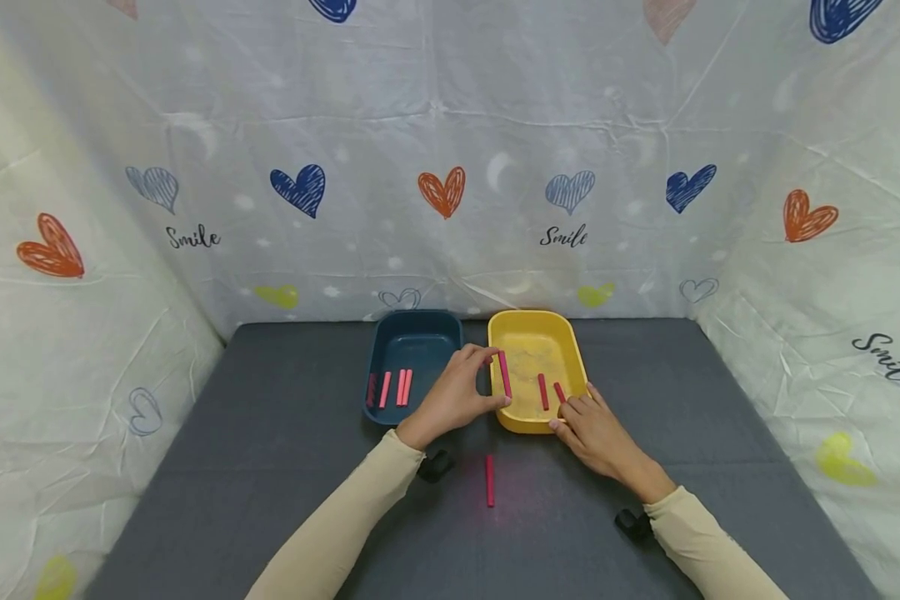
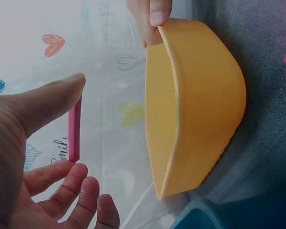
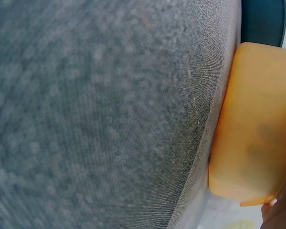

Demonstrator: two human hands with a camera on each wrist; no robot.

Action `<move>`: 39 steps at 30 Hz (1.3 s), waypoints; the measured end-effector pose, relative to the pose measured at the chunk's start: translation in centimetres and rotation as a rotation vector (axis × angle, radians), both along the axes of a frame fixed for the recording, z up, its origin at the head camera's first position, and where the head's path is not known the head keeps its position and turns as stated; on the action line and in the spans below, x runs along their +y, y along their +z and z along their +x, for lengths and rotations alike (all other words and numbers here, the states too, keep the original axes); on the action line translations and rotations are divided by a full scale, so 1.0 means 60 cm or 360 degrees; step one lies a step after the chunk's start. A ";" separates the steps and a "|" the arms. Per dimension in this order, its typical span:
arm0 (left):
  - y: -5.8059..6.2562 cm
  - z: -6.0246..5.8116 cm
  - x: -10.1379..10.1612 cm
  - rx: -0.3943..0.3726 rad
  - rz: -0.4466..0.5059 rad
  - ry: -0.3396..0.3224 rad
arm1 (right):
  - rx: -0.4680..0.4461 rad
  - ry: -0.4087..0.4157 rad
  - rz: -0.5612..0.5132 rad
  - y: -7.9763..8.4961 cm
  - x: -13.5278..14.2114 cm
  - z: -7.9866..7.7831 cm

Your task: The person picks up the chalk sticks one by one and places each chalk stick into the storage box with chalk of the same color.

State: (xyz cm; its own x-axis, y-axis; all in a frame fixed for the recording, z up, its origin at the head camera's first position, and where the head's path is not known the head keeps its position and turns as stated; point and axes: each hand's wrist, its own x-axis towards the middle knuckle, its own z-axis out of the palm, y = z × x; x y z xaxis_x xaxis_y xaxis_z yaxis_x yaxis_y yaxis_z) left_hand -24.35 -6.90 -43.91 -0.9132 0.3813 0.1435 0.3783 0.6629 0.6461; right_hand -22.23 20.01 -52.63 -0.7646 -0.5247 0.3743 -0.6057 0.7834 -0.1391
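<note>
My left hand (image 1: 459, 392) pinches a pink stick (image 1: 505, 373) end to end between thumb and index finger, over the left side of the yellow tray (image 1: 536, 424). In the left wrist view this stick (image 2: 74, 131) looks straight-edged, and the other fingers are spread below it. The right hand (image 1: 598, 433) grips the yellow tray's near right corner, its thumb outside the rim and fingers inside. Within the tray lie a red stick (image 1: 543, 392) and another red stick (image 1: 559, 392), whose lower end the right fingers hide. Only a sliver of the right hand (image 3: 280, 210) enters its wrist view.
A dark blue tray (image 1: 367, 408) stands left of the yellow one, with several pink sticks (image 1: 385, 390) in it. One red stick (image 1: 490, 481) lies on the grey table (image 1: 270, 467) in front. Behind hangs a heart-printed cloth (image 1: 435, 125).
</note>
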 end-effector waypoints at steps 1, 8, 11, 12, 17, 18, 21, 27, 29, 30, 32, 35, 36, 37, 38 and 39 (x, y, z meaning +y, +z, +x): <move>0.000 -0.004 0.003 -0.0001 0.0006 -0.0010 | -0.0003 0.0000 0.0001 0.000 0.000 0.000; -0.006 -0.028 0.020 -0.0055 0.0050 -0.0048 | 0.0022 0.0012 -0.0003 -0.003 0.000 -0.003; -0.010 -0.038 0.027 -0.0075 0.0066 -0.0051 | 0.0018 0.0017 -0.0015 -0.002 0.000 -0.003; -0.012 -0.042 0.029 -0.0079 0.0061 -0.0053 | 0.0017 0.0016 -0.0015 -0.002 0.000 -0.003; -0.021 -0.059 0.039 -0.0081 0.0045 -0.0070 | 0.0014 0.0014 0.0001 -0.001 0.000 -0.003; -0.023 -0.062 0.042 -0.0086 0.0049 -0.0074 | 0.0011 0.0014 0.0006 0.000 0.000 -0.003; -0.028 -0.069 0.048 -0.0100 0.0050 -0.0083 | 0.0000 0.0008 0.0010 0.001 0.000 -0.002; -0.034 -0.078 0.058 -0.0119 -0.0005 -0.0083 | -0.0026 -0.0002 0.0010 0.001 0.001 -0.002; -0.036 -0.080 0.061 -0.0128 -0.0026 -0.0073 | -0.0027 -0.0004 0.0014 0.001 0.000 -0.002; -0.037 -0.081 0.063 -0.0129 -0.0049 -0.0066 | -0.0026 -0.0006 0.0017 0.001 0.000 -0.001; -0.041 -0.085 0.066 -0.0126 -0.0072 -0.0062 | -0.0021 -0.0009 0.0023 0.001 0.000 -0.001; -0.045 -0.091 0.071 -0.0130 -0.0102 -0.0059 | -0.0016 -0.0008 0.0022 0.001 0.000 -0.001; -0.046 -0.093 0.073 -0.0133 -0.0109 -0.0058 | -0.0013 -0.0008 0.0021 0.000 0.000 -0.001; -0.047 -0.095 0.075 -0.0139 -0.0113 -0.0059 | -0.0010 -0.0007 0.0021 0.000 0.000 -0.001; -0.047 -0.098 0.077 -0.0144 -0.0124 -0.0058 | -0.0009 -0.0005 0.0019 0.000 0.000 -0.001; -0.048 -0.100 0.079 -0.0152 -0.0130 -0.0059 | -0.0007 -0.0003 0.0016 0.000 0.001 -0.001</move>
State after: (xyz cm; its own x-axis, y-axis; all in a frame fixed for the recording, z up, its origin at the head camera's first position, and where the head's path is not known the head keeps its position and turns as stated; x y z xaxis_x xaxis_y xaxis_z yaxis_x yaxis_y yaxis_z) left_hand -30.33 -2.15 -46.80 -0.9063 0.4219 0.0238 0.3429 0.7015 0.6248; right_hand -22.27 20.05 -52.63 -0.7671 -0.5272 0.3656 -0.6039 0.7858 -0.1339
